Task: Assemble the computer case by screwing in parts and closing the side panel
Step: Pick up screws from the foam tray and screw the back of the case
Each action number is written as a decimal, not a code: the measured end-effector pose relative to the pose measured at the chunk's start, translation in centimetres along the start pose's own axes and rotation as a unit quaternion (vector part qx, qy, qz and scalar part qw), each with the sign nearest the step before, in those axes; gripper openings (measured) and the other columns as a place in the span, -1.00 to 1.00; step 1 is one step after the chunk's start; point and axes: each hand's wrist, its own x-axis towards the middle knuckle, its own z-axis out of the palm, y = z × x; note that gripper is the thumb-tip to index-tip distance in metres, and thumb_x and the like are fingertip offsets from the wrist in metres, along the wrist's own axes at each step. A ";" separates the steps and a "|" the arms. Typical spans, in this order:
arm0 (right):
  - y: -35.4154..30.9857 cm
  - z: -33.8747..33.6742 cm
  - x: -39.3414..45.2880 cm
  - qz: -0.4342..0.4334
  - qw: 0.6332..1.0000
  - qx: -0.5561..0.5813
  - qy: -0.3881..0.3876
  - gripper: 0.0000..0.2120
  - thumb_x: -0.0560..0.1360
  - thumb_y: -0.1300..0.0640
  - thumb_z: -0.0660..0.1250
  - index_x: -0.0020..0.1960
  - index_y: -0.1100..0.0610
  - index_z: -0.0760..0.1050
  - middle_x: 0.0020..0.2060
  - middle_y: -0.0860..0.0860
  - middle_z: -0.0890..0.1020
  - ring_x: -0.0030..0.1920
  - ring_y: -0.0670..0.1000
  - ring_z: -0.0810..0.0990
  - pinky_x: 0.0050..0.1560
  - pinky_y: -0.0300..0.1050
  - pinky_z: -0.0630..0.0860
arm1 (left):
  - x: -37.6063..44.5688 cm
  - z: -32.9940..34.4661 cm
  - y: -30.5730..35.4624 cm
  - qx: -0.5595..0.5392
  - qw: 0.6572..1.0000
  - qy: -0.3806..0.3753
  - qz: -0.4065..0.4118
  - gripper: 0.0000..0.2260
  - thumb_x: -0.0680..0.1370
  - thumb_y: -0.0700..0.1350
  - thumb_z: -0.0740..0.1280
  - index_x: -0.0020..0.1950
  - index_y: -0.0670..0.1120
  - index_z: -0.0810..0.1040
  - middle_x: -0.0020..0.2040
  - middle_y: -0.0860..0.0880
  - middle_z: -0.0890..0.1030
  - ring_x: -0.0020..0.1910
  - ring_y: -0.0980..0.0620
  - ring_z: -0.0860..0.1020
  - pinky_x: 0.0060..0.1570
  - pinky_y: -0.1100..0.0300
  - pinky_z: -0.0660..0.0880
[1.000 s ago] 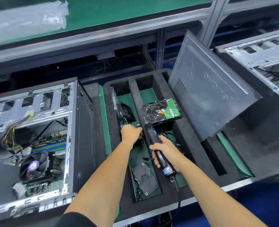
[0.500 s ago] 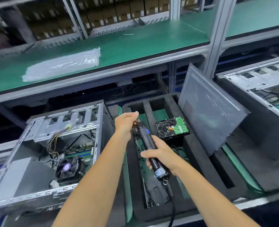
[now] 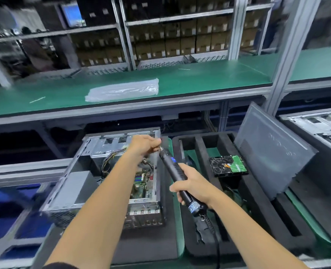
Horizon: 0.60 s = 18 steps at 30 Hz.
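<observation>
An open computer case (image 3: 79, 183) lies on its side at centre left, with its motherboard and cables showing. My right hand (image 3: 193, 186) grips a black electric screwdriver (image 3: 172, 169) that points up and left, its cord hanging down. My left hand (image 3: 143, 145) pinches something small at the screwdriver's tip, above the case's far right corner; the item is too small to name. A grey side panel (image 3: 273, 152) leans in the black foam tray (image 3: 199, 144) on the right. A hard drive (image 3: 227, 165) with a green board rests on that tray.
A green shelf (image 3: 199, 78) runs across above, with a clear plastic bag (image 3: 124, 90) on it. A second open case (image 3: 320, 129) sits at the far right. Aluminium posts (image 3: 289, 61) stand behind the tray. Stacked boxes fill the racks at the back.
Both hands have come up out of the foam tray and shifted left over the case. My view has tilted upward. My left hand now meets the screwdriver's tip.
</observation>
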 end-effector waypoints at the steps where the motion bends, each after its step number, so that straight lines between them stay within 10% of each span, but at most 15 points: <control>1: -0.4 1.2 0.0 0.001 1.000 -0.012 -0.003 -0.13 0.40 0.24 0.43 0.59 0.12 0.05 -0.11 0.11 0.51 -0.41 0.07 0.57 -0.37 -0.07 0.51 | -0.4 -1.6 0.1 0.018 1.000 -0.012 0.002 -0.81 0.45 -0.27 0.45 -0.33 -0.18 0.52 -0.44 -0.08 0.56 -0.50 0.09 0.54 -0.43 0.22 0.52; 10: -2.0 15.4 0.2 -0.011 0.997 -0.071 -0.027 -0.19 0.46 0.29 0.41 0.58 0.15 0.06 0.15 0.25 0.56 -0.37 0.01 0.55 -0.15 0.04 0.58 | -5.8 -17.9 0.2 0.176 0.977 -0.115 0.032 -0.84 0.46 -0.32 0.42 -0.33 -0.20 0.59 -0.41 -0.06 0.62 -0.43 0.13 0.59 -0.39 0.35 0.51; 14: -1.5 21.4 0.2 -0.020 1.000 -0.006 -0.020 -0.37 0.42 0.33 0.43 0.42 0.15 0.28 -0.27 0.11 0.58 -0.43 0.10 0.50 -0.36 -0.01 0.52 | -7.4 -23.4 -1.2 0.128 0.981 -0.145 -0.022 -0.87 0.48 -0.24 0.41 -0.27 -0.22 0.63 -0.33 -0.09 0.66 -0.36 0.11 0.61 -0.36 0.36 0.54; 18: -0.7 26.0 0.5 -0.014 0.999 0.039 0.010 -0.29 0.36 0.31 0.44 0.44 0.13 0.25 -0.24 0.15 0.54 -0.46 0.11 0.49 -0.44 -0.07 0.47 | -8.9 -25.3 -4.1 -0.005 0.989 -0.138 -0.054 -0.86 0.53 -0.15 0.37 -0.17 -0.20 0.58 -0.40 -0.04 0.59 -0.46 0.16 0.54 -0.46 0.39 0.49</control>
